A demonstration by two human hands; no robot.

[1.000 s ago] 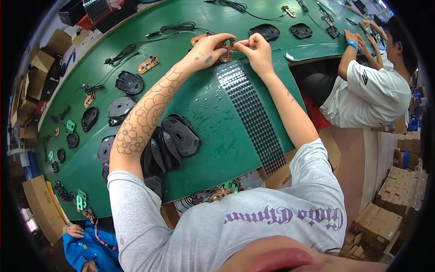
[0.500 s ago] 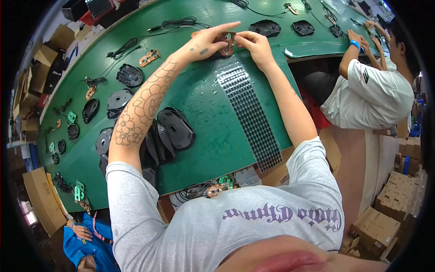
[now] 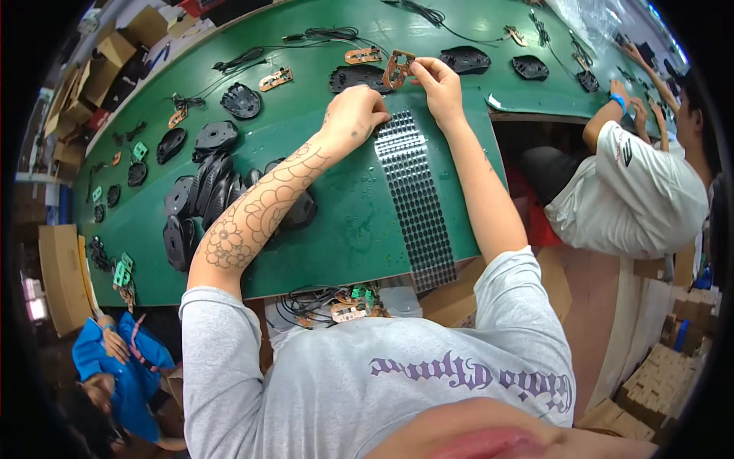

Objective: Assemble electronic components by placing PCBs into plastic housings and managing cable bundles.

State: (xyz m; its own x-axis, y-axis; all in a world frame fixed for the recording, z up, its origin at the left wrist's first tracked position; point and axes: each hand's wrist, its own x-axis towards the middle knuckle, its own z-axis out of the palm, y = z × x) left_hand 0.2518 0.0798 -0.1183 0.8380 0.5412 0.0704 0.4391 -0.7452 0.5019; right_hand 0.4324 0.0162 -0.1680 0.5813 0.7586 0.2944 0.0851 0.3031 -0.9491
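My right hand (image 3: 442,90) pinches a small brown circuit board (image 3: 397,70) by its right edge and holds it tilted above the green table. My left hand (image 3: 356,115) is closed at the far left corner of a clear sheet of black oval stickers (image 3: 419,195). Its fingertips touch the sheet there; whether a sticker is between them is too small to tell. Just behind my hands lies an open black mouse shell (image 3: 355,77), with another brown circuit board (image 3: 363,56) and its cable beyond.
Stacked black mouse covers (image 3: 210,183) stand left of my left forearm. More shells, boards and coiled cables (image 3: 331,34) line the table's far side. A box of boards and cables (image 3: 350,312) is at my chest. Co-workers sit at right (image 3: 634,168) and lower left (image 3: 122,367).
My left hand has let go of the circuit board and come down to the sticker sheet's far corner. The board stays in my right hand, now raised and tilted. The view has shifted slightly.
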